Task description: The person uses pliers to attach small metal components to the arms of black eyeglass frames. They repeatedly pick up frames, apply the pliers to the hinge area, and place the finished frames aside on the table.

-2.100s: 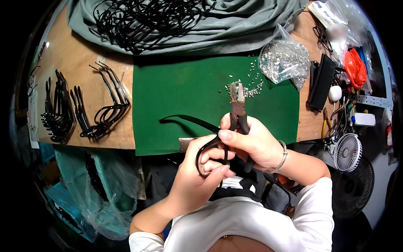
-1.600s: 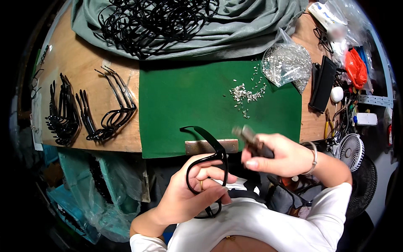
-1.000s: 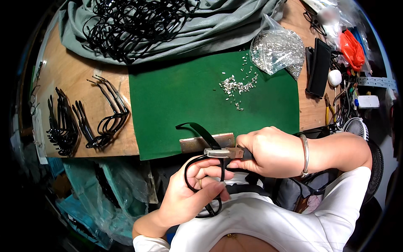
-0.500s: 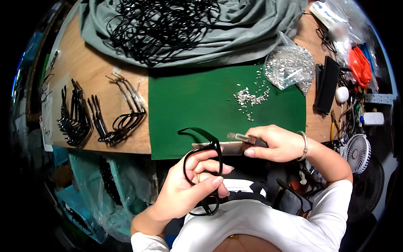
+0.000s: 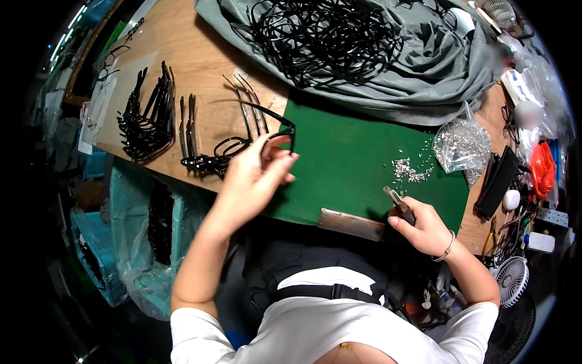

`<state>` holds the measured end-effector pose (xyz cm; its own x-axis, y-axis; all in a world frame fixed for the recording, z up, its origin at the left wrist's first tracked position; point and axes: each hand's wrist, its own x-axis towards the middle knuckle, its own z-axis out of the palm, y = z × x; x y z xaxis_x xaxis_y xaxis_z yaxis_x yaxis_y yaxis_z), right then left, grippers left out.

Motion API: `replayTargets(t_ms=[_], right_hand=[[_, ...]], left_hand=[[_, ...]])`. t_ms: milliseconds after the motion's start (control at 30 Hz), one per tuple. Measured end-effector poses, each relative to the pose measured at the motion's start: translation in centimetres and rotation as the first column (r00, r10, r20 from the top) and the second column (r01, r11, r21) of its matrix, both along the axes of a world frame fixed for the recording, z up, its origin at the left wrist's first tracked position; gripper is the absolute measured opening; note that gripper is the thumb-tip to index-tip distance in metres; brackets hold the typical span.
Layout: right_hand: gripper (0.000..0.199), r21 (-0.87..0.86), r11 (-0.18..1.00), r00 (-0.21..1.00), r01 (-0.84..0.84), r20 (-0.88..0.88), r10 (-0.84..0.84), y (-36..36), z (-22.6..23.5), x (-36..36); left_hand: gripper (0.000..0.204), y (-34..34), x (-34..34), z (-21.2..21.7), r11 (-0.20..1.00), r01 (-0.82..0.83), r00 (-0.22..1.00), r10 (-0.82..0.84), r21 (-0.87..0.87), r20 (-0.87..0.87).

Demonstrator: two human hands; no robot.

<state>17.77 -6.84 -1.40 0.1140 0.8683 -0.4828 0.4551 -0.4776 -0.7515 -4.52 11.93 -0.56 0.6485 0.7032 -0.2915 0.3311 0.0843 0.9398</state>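
Observation:
Over the left edge of the green mat point(image 5: 339, 151), my left hand point(image 5: 251, 179) grips a black eyeglass frame point(image 5: 293, 138); one temple sticks out toward the far left, and the rest is mostly hidden by the fingers. Right beside it, several black eyeglass frames point(image 5: 203, 164) lie on the wooden table with temples pointing away. My right hand point(image 5: 427, 227) is wrapped round a plier-like tool with a metal tip point(image 5: 395, 197), at the mat's near right. Small silvery metal pieces point(image 5: 409, 171) are scattered just beyond that tip.
A tangled heap of black frames point(image 5: 321, 42) lies on grey cloth point(image 5: 424, 91) at the back. Another stack of frames point(image 5: 148, 124) stands farther left. A clear bag of silvery pieces point(image 5: 461, 145), a black case point(image 5: 497, 182) and a small fan point(image 5: 511, 279) are on the right. A metal strip point(image 5: 350, 224) edges the mat.
My left hand has carried the eyeglass frame from near my body to the left, beside the laid-out frames. My right hand has drawn away from the metal strip, still holding the tool. The view has turned left.

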Motion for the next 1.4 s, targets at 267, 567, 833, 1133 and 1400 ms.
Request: replayTargets(t_ms=[267,567,833,1133,1400], right_hand=[[0.021,0.197,0.98,0.999,-0.036,0.03,0.031,0.1,-0.3,0.3],[0.037,0.249,0.953,0.856,-0.173,0.516,0.021,-2.2,-0.9,0.3],[0.038,0.25,0.947,0.875,-0.2,0.481,0.058,-3.4,-0.2,-0.2],[0.02,0.284,0.959,0.925,-0.02,0.37,-0.091,-0.8,-3.5,1.7],[0.025,0.36,0.917,0.861,-0.172,0.508,-0.038,0.7,-4.1,2.4]], left_hand=[[0.029,4.2,-3.6,-1.5,0.45,0.518,0.743,0.184,0.728,-0.643],[0.027,2.9,8.3,-0.1,0.372,0.111,0.992,-0.104,0.922,-0.077],[0.026,4.6,18.9,-4.9,0.562,0.131,0.989,-0.019,0.817,-0.146],[0.029,-0.8,11.1,6.0,0.854,0.32,0.755,0.032,-0.41,0.655],[0.071,-8.3,4.0,2.8,0.956,0.019,0.957,0.068,-0.292,0.283]])
